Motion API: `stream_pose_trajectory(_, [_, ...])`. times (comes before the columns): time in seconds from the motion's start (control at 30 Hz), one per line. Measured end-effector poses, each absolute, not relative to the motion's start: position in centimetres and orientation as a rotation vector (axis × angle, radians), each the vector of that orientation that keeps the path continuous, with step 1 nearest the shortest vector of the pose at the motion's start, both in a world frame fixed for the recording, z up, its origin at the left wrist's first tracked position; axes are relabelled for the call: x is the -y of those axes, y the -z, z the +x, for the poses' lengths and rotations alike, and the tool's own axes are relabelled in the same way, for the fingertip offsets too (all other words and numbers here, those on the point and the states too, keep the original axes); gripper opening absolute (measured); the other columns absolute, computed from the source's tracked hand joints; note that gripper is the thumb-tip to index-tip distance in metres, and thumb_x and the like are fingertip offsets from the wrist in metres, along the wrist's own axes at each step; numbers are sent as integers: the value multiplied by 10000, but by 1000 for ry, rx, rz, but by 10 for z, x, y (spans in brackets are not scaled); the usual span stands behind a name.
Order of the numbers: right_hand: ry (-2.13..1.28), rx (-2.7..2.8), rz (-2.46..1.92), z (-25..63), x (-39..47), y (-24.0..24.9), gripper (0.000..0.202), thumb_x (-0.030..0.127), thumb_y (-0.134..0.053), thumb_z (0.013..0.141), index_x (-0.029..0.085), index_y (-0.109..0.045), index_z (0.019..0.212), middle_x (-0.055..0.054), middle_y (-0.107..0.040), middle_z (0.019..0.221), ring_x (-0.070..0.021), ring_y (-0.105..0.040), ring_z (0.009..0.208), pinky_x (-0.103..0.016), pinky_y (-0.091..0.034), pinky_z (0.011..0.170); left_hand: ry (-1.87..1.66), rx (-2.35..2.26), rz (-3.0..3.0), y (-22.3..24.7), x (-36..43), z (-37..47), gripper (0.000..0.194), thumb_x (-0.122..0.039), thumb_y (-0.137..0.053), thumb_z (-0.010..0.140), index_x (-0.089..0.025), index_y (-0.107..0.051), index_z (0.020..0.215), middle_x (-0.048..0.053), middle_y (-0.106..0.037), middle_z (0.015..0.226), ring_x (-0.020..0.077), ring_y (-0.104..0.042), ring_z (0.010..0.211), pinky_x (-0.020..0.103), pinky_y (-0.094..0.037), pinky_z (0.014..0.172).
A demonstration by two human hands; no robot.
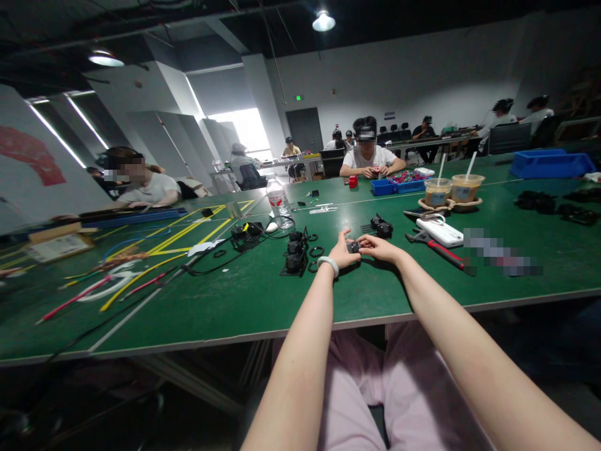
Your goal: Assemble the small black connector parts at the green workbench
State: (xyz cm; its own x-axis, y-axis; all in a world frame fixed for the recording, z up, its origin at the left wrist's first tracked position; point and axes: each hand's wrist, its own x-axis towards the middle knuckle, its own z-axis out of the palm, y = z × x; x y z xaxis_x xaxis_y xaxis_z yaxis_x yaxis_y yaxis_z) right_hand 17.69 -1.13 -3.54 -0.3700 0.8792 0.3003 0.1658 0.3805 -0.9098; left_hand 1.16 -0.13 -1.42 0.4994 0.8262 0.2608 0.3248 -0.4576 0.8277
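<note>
My left hand (344, 251), with a pale bangle at the wrist, is closed around a small black part (353, 248) just above the green table. From the other side, the fingers of my right hand (378, 248) pinch the same part. Its exact kind is too small to make out. Left of my hands stands a row of black block-like parts (295, 254), with several black rings (315, 252) beside it. Just beyond my right hand lies another black part (381, 227).
To the right lie red-handled pliers (446, 254), a white power bank (440, 232) and two iced drinks (436, 193) in a carrier. A water bottle (279, 205) stands ahead. Cables (141, 282) spread across the left. A person (370, 160) sits opposite, near blue bins (408, 181).
</note>
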Motion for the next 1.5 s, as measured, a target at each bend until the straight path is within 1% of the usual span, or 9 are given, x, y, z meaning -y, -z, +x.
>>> stream_pose_trajectory(0.2, [-963, 1823, -950, 175, 13, 31, 265, 244, -533, 689, 157, -513, 938, -58, -565, 937, -128, -532, 842, -299, -405, 797, -871, -953, 2001, 12, 4, 12, 817, -132, -611, 493, -180, -186, 1190, 22, -441, 870, 75, -458, 657, 290, -405, 690])
stream_pose_trajectory(0.4, [-787, 1900, -1043, 176, 16, 27, 254, 293, -493, 722, 128, -552, 905, -71, -570, 908, -141, -524, 827, -290, -400, 777, -863, -944, 2015, 11, 4, 12, 809, -134, -603, 506, -182, -179, 1193, 16, -445, 864, 72, -460, 659, 300, -400, 722])
stream_pose_trajectory(0.6, [-656, 1935, -1120, 177, 14, 29, 280, 338, -482, 726, 138, -573, 901, -68, -563, 894, -153, -507, 829, -297, -384, 774, -873, -943, 2007, 13, 3, 12, 818, -131, -600, 502, -191, -169, 1195, 6, -441, 849, 69, -453, 648, 297, -403, 707])
stream_pose_trajectory(0.8, [-648, 1905, -1134, 176, 10, 33, 257, 342, -496, 717, 163, -586, 879, -50, -564, 880, -151, -498, 821, -298, -378, 775, -861, -949, 1979, 11, 5, 11, 821, -125, -599, 498, -190, -169, 1195, 12, -440, 857, 71, -450, 655, 289, -407, 690])
stream_pose_trajectory(1.03, [-621, 1926, -1139, 175, 11, 31, 254, 354, -463, 737, 155, -602, 814, -58, -574, 849, -163, -504, 813, -306, -374, 782, -865, -981, 2015, 10, 6, 12, 818, -134, -599, 502, -182, -170, 1196, 22, -444, 869, 84, -455, 679, 310, -403, 720])
stream_pose_trajectory(1.2, [-684, 1875, -1135, 175, 15, 27, 245, 364, -485, 722, 149, -597, 757, -54, -583, 791, -163, -512, 780, -307, -382, 769, -859, -964, 2029, 12, 4, 11, 810, -136, -597, 510, -179, -168, 1196, 21, -449, 865, 75, -456, 658, 308, -406, 716])
stream_pose_trajectory(1.3, [-798, 1804, -1084, 176, 15, 29, 250, 350, -520, 699, 153, -562, 847, -53, -571, 853, -146, -514, 795, -302, -393, 770, -851, -958, 2032, 12, 3, 11, 819, -135, -603, 509, -178, -163, 1198, 23, -453, 866, 76, -462, 653, 315, -410, 715])
stream_pose_trajectory(1.4, [-937, 1762, -979, 177, 15, 31, 379, 287, -589, 641, 182, -479, 988, -43, -534, 949, -123, -517, 814, -287, -410, 759, -846, -949, 2027, 12, 4, 11, 825, -150, -617, 516, -182, -159, 1201, 31, -460, 877, 90, -475, 677, 336, -409, 726])
stream_pose_trajectory(1.5, [-994, 1774, -941, 178, 15, 32, 475, 223, -622, 591, 202, -441, 1029, -36, -510, 981, -108, -523, 775, -270, -428, 720, -855, -941, 2011, 11, 5, 10, 826, -175, -639, 520, -178, -168, 1199, 41, -465, 888, 99, -482, 706, 361, -396, 760])
